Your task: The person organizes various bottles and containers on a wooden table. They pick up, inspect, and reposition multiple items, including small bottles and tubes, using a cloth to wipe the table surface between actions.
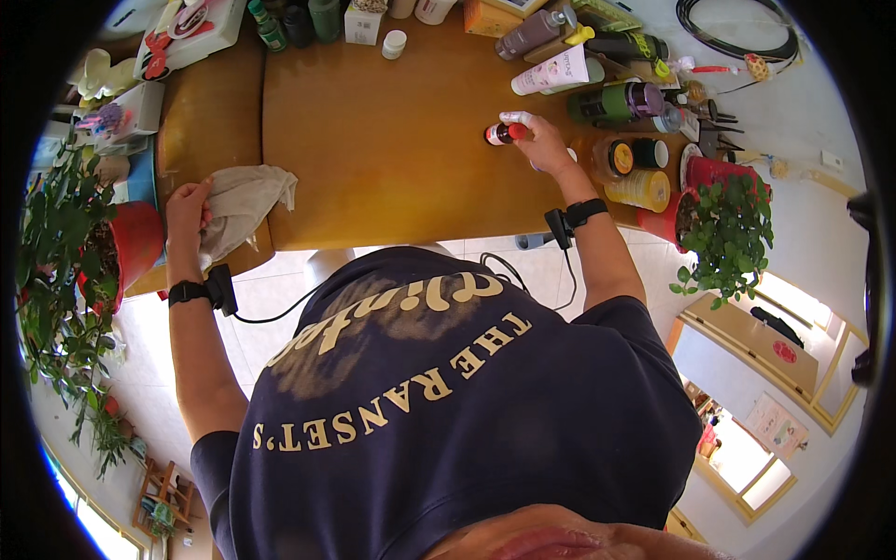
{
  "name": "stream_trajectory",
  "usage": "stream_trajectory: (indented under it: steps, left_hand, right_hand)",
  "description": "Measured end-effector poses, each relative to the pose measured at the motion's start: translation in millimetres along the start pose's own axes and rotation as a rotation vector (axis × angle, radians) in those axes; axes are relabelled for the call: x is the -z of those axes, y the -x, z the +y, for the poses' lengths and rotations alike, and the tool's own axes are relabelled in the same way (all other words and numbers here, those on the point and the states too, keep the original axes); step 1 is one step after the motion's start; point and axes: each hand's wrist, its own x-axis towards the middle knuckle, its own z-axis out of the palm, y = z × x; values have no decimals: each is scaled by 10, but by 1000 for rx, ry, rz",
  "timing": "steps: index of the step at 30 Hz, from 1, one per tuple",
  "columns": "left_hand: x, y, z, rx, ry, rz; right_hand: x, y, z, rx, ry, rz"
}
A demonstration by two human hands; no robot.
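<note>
My left hand (187, 217) pinches one edge of a crumpled greyish-white cloth (241, 203). The cloth lies over the brown tabletop (378, 154) at its near left. On the right, my right hand (546, 145) grips a small dark bottle (498, 134) by its red cap (517, 131). That bottle carries a red and white label and is tilted on its side, pointing left; whether it touches the table I cannot tell. A white wrapping (516, 117) covers a finger of this hand.
Potted plants in red pots (136, 241) (661, 217) flank the table. Jars (637, 190), a green flask (602, 103) and a pink-white tube (549, 71) crowd its right side. A small white bottle (394, 44) stands at the back. Cables hang from both wrist straps.
</note>
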Motion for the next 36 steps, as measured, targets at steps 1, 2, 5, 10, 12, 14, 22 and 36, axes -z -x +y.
stream_trajectory:
  steps: [1,2,5,10,12,14,22,36]
  left_hand:
    - [3,-2,4,-2,-1,-2]
    - [-1,-4,6,-3,-6,2]
    - [-10,10,15,-2,-19,12]
    - [-16,27,16,-1,-34,10]
    - [25,-13,-26,-18,-23,-15]
    - [50,-37,-88,-27,-26,-14]
    - [-22,49,66,3,-53,23]
    - [-13,38,84,7,-20,-8]
  right_hand:
    - [-1,4,30,3,-2,1]
    - [-4,13,59,5,-4,2]
    - [54,22,-50,4,51,-26]
    - [239,-5,-239,-69,-19,38]
    - [282,-89,-312,-121,-52,120]
    - [254,-265,-371,-81,-46,236]
    - [-543,-1282,-1092,39,-208,238]
    - [-1253,-2315,-959,-22,-81,239]
